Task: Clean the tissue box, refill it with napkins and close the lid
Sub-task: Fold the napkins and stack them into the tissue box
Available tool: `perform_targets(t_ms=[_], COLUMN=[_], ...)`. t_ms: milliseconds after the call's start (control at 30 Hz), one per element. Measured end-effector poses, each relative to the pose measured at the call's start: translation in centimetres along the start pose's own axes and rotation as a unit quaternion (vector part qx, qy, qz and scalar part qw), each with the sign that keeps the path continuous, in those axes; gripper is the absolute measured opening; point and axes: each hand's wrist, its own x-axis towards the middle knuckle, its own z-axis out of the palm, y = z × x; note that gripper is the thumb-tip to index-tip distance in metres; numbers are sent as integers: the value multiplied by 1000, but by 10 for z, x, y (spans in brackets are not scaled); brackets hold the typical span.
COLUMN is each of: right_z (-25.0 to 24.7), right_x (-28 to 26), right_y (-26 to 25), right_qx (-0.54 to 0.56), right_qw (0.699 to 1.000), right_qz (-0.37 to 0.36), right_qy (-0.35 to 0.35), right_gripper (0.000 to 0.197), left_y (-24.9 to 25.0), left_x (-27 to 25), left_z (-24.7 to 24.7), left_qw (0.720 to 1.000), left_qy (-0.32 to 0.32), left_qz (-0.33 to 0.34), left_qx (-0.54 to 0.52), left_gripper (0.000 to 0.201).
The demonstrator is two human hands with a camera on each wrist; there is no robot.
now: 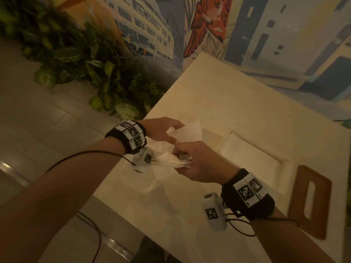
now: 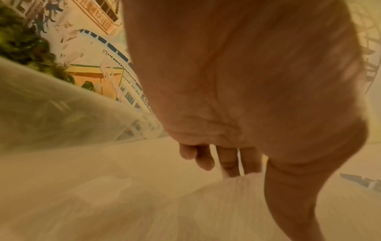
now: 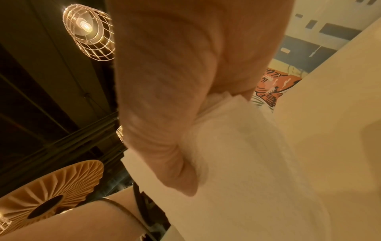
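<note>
Over the cream table [image 1: 218, 95], both hands work a bundle of white napkins. My left hand [image 1: 163, 130] pinches a flat napkin sheet [image 1: 191, 131] by its near edge. In the left wrist view its fingers [image 2: 226, 163] curl down onto the napkin [image 2: 243, 184]. Just below it, my right hand [image 1: 199, 164] grips a crumpled bunch of napkins [image 1: 178, 162], and this bunch [image 3: 237, 146] fills the right wrist view. The white tissue box [image 1: 284, 164] lies open on the table to the right of the hands. Its brown wooden lid [image 1: 296, 205], with a long slot, lies beside it.
Green plants [image 1: 85, 63] stand on the tiled floor [image 1: 38, 120] left of the table. A painted mural wall [image 1: 209, 25] runs behind the table. The table's near-left edge [image 1: 121, 162] lies under my left wrist. Black cables [image 1: 95, 234] hang from the wrist units.
</note>
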Motion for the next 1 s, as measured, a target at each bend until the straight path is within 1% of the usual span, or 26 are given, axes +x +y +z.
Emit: perform_targets(t_ms=[67, 100, 167, 200, 267, 333, 400, 467, 500, 600, 700, 767, 833, 867, 900, 933, 967, 1000], right_z=[-1, -1, 0, -1, -2, -5, -9, -14, -16, -27, -40, -49, -59, -64, -69, -75, -80, -84], right_x=[-2, -4, -7, -9, -14, -19, -22, -25, -26, -30, -39, -47, -55, -60, -66, -73, -80, -88], right_y=[2, 4, 10, 12, 16, 19, 21, 24, 25, 24, 17, 10, 7, 5, 3, 2, 1, 0], right_qx=[0, -4, -26, -35, -38, -28, 10, 64, 84, 102, 115, 111, 106, 107, 115, 126, 135, 147], right_qw=[1000, 999, 994, 990, 980, 971, 967, 966, 966, 970, 970, 967, 964, 963, 961, 956, 950, 944], right_qz=[8, 9, 11, 24, 72, 107, 136, 146, 144, 109, 75, 79, 90, 97, 105, 114, 120, 126], right_qy=[18, 38, 101, 133, 182, 214, 216, 203, 198, 190, 199, 216, 225, 226, 230, 239, 253, 267], right_gripper=[19, 20, 23, 24, 24, 23, 23, 24, 24, 23, 20, 16, 14, 14, 14, 14, 13, 13], left_y=[3, 3, 3, 2, 3, 9, 15, 25, 29, 39, 50, 57, 63, 64, 67, 67, 69, 70], left_x=[1, 1, -3, -7, -16, -25, -32, -39, -42, -47, -49, -49, -48, -46, -47, -45, -44, -43], left_z=[-2, -4, -8, -10, -13, -16, -18, -19, -20, -21, -21, -19, -17, -16, -14, -12, -10, -8], left_qw=[1000, 999, 998, 996, 993, 989, 985, 980, 979, 978, 975, 971, 959, 953, 946, 941, 936, 930], left_qy=[10, 26, 59, 70, 84, 103, 101, 77, 63, 41, 19, 1, -20, -29, -38, -47, -58, -67], left_qz=[-18, -13, 27, 48, 68, 79, 112, 144, 145, 149, 146, 136, 140, 150, 155, 150, 139, 139], left_qx=[21, 22, 1, -13, -40, -67, -84, -111, -127, -138, -164, -198, -245, -263, -283, -301, -319, -335], left_gripper=[55, 49, 37, 31, 22, 20, 19, 18, 18, 17, 15, 19, 27, 34, 47, 61, 70, 67])
